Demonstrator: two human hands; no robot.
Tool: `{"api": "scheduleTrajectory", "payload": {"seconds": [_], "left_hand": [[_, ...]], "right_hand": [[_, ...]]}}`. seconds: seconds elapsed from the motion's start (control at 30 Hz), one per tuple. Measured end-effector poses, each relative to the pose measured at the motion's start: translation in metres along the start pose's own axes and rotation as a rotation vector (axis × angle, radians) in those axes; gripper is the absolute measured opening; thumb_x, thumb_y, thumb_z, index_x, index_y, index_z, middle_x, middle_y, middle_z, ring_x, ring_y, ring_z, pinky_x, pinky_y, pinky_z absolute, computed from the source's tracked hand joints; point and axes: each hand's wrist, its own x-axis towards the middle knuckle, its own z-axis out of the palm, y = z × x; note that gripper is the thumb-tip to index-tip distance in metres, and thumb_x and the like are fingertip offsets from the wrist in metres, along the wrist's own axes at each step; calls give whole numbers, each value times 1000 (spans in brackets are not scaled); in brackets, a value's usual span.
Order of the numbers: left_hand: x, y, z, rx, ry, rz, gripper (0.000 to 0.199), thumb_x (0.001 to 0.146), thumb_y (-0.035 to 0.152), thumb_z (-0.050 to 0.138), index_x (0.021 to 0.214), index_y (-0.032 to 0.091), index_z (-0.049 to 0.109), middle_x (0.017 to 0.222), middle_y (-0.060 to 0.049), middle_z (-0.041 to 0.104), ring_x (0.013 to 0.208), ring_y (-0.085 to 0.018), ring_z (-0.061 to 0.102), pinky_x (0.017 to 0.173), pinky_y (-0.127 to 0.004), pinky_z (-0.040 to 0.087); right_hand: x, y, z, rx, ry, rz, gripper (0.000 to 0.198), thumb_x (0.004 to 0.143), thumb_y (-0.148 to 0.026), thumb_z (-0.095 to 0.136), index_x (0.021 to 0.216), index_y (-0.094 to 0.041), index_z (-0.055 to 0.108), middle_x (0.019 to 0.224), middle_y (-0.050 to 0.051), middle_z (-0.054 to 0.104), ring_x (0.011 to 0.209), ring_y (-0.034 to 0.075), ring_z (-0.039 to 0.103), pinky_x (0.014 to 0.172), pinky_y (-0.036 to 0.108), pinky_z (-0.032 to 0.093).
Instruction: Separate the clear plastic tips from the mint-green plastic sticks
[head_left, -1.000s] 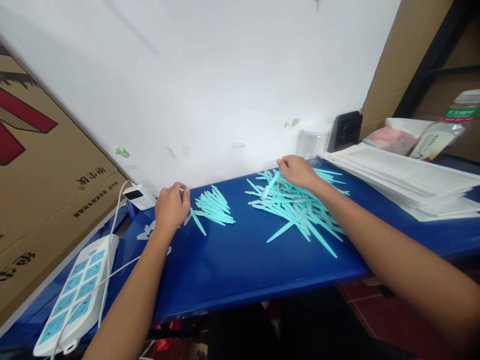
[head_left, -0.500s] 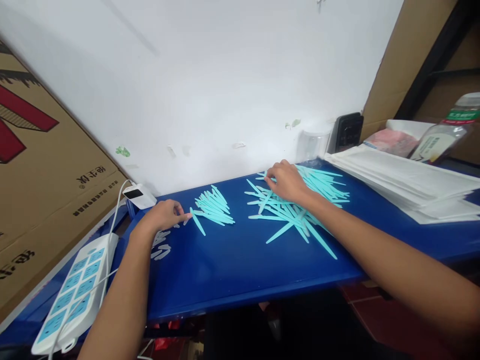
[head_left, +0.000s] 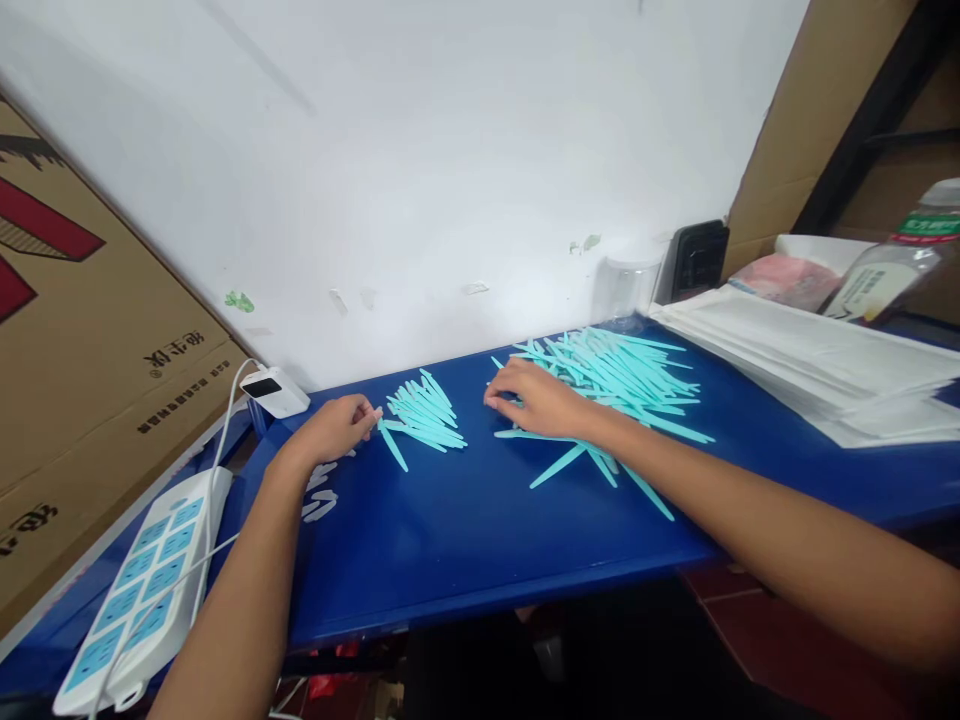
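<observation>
My left hand (head_left: 337, 430) rests at the left of the blue table, its thumb and forefinger pinched together. The fingertips are beside the upper end of a slim turquoise stick (head_left: 394, 447); whether anything is between them is hidden. Right of it lies a small pile of turquoise sticks (head_left: 427, 412), roughly side by side. My right hand (head_left: 534, 397) is over the left edge of a large, tangled pile of turquoise sticks (head_left: 637, 370), some with pale tips. Its fingers are closed, and what they hold cannot be made out. Small whitish translucent pieces (head_left: 321, 503) lie by my left wrist.
A white power strip (head_left: 142, 590) with cables and a small white device (head_left: 276, 392) stand at left, beside a large carton (head_left: 97, 330). At the back right are a clear cup (head_left: 632, 288), a black object (head_left: 699, 258), stacked white envelopes (head_left: 817, 350) and a plastic bottle (head_left: 889, 265).
My right hand has moved left and nearer to me, from the top of the large pile to its left edge. My left hand has stayed nearly in place, its fingertips slightly higher.
</observation>
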Motion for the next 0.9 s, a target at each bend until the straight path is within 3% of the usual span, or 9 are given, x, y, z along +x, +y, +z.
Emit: {"api": "scheduleTrajectory", "payload": {"seconds": [0.17, 0.23, 0.4, 0.57, 0.73, 0.9], "left_hand": [[-1, 1, -1, -145, -201, -35, 35, 82, 55, 67, 76, 21, 65, 66, -5, 72, 54, -18, 61, 49, -26, 42], [-1, -2, -3, -158, -198, -41, 34, 79, 53, 70, 71, 20, 64, 61, -5, 69, 51, -18, 59, 48, -27, 42], [4, -9, -7, 65, 36, -83, 30, 86, 50, 60, 77, 21, 63, 59, -5, 69, 58, -23, 65, 54, -29, 41], [9, -10, -4, 323, 259, -40, 33, 93, 48, 49, 86, 20, 65, 74, -9, 72, 70, -25, 66, 61, -31, 39], [9, -6, 3, 449, 359, -65, 38, 95, 50, 44, 92, 21, 68, 81, -12, 71, 78, -29, 66, 64, -32, 39], [8, -2, 6, 459, 390, -33, 36, 96, 47, 44, 92, 22, 68, 81, -11, 71, 77, -30, 67, 64, -34, 41]], "right_hand": [[-3, -18, 11, 58, -68, -80, 23, 101, -25, 55, 99, -19, 77, 94, 8, 74, 96, 25, 59, 85, 37, 44], [-1, -26, 15, 52, -40, -35, 23, 101, -25, 55, 92, -18, 75, 87, 7, 73, 90, 23, 59, 79, 35, 44], [14, -50, 34, -38, -118, 98, 25, 97, -41, 62, 92, -19, 72, 92, 9, 73, 85, 23, 65, 69, 32, 45], [42, -71, 61, -318, -160, 189, 52, 93, -60, 60, 108, -11, 69, 108, 19, 72, 99, 34, 67, 73, 39, 51], [61, -79, 76, -382, -258, 212, 42, 101, -47, 53, 118, -10, 67, 120, 20, 70, 108, 34, 68, 80, 40, 54], [62, -79, 74, -382, -342, 261, 33, 105, -32, 47, 120, -9, 64, 115, 22, 73, 104, 32, 71, 79, 37, 52]]}}
